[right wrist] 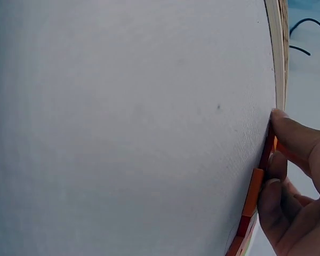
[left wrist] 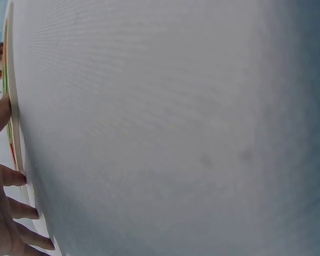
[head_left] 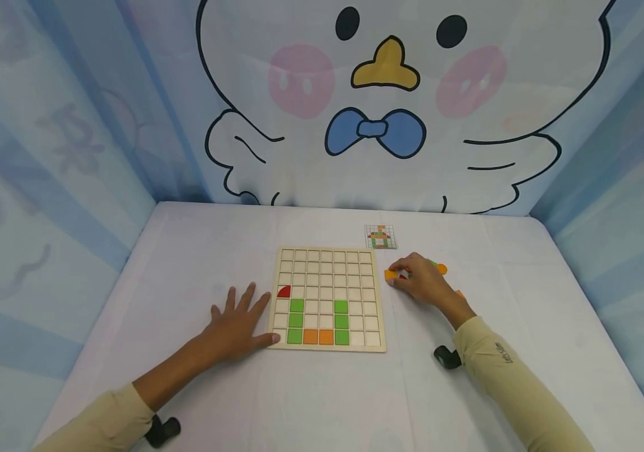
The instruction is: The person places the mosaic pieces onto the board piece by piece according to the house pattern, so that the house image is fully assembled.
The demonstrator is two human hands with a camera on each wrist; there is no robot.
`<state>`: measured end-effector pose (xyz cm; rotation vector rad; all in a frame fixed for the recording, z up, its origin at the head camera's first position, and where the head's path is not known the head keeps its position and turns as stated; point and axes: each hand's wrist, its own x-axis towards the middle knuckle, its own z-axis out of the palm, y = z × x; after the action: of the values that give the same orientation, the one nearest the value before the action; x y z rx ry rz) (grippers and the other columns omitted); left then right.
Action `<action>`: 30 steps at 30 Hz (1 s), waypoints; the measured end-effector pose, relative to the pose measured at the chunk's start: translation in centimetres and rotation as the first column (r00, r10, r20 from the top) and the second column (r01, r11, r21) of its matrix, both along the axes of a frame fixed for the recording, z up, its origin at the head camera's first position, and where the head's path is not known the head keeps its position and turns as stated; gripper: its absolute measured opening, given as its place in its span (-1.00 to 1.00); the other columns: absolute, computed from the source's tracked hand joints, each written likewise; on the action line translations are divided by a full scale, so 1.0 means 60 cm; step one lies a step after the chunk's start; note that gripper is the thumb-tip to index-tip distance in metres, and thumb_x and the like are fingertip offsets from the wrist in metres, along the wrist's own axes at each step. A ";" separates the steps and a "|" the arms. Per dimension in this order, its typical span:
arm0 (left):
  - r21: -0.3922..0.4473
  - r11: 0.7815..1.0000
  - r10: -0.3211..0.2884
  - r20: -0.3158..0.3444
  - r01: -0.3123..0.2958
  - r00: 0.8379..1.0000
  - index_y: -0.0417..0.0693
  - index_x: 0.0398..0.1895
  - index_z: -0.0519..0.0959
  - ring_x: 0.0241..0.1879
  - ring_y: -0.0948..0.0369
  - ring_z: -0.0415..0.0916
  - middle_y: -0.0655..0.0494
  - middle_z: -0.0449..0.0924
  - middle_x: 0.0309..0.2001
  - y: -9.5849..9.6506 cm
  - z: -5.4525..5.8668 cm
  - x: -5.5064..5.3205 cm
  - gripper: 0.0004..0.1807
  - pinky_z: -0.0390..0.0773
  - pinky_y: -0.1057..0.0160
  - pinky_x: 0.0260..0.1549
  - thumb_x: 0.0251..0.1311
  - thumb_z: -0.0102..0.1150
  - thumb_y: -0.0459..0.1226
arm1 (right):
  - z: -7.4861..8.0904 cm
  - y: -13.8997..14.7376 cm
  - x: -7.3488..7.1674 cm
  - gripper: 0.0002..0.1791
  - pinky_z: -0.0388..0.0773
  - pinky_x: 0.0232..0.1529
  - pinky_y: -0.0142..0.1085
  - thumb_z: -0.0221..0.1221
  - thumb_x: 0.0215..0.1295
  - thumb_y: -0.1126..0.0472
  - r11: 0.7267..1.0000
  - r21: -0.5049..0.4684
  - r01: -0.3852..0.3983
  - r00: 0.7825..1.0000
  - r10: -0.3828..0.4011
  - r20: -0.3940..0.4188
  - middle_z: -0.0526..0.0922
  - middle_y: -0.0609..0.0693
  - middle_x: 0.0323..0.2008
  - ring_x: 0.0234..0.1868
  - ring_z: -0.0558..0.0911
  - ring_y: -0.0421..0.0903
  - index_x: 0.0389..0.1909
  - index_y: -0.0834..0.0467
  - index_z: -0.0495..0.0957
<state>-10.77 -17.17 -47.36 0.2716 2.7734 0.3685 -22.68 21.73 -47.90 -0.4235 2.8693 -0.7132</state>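
A square wooden grid board [head_left: 327,350] lies on the table. Green square tiles [head_left: 296,320] form two columns on it, with two orange tiles [head_left: 319,337] between them at the bottom and a red quarter-round tile [head_left: 284,292] at the left. My left hand [head_left: 234,329] lies with fingers spread at the board's left edge, its thumb at the lower left corner. To the right of the board, my right hand [head_left: 420,278] pinches an orange piece [head_left: 391,275] between thumb and forefinger. A red piece [head_left: 403,276] shows partly beneath those fingers.
More loose pieces, including an orange round-ended one [head_left: 442,269], lie behind and beside my right hand. A small pattern card [head_left: 381,237] sits beyond the board's far right corner. Printed curtains [head_left: 322,163] enclose the white table [head_left: 344,402].
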 end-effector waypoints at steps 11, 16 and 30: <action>-0.004 1.000 -0.004 0.003 0.004 1.000 -0.01 0.58 0.14 0.50 -0.49 -0.22 -0.29 -0.10 0.59 0.002 -0.003 -0.002 0.02 0.04 -0.66 0.16 0.17 0.23 0.26 | 0.009 -0.001 0.005 -0.80 0.51 0.15 0.05 0.33 0.31 0.20 0.997 -0.074 -0.007 1.000 0.008 0.004 0.72 0.11 -0.09 0.02 0.63 0.10 -0.09 0.14 0.64; -0.002 1.000 -0.003 0.010 0.003 1.000 -0.01 0.58 0.13 0.50 -0.49 -0.23 -0.29 -0.11 0.59 0.001 -0.003 -0.003 0.02 0.04 -0.65 0.16 0.17 0.23 0.27 | 0.017 0.004 0.007 -0.81 0.59 -0.14 -0.12 0.30 0.33 0.24 0.994 -0.099 -0.037 0.999 0.041 0.034 0.72 0.10 -0.18 -0.23 0.64 -0.01 -0.07 0.15 0.66; -0.010 1.000 -0.001 0.000 0.001 1.000 -0.02 0.57 0.15 0.49 -0.49 -0.21 -0.29 -0.09 0.59 0.001 -0.003 -0.001 0.02 0.05 -0.65 0.16 0.15 0.24 0.27 | 0.022 -0.003 0.008 -0.72 0.49 -0.45 -0.37 0.29 0.32 0.25 0.965 -0.236 -0.113 0.990 0.130 0.057 0.69 0.06 -0.26 -0.45 0.51 -0.15 0.03 0.17 0.67</action>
<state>-10.83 -17.12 -47.53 0.2711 2.7736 0.3543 -22.19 21.52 -46.60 -0.5857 2.6738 -1.0241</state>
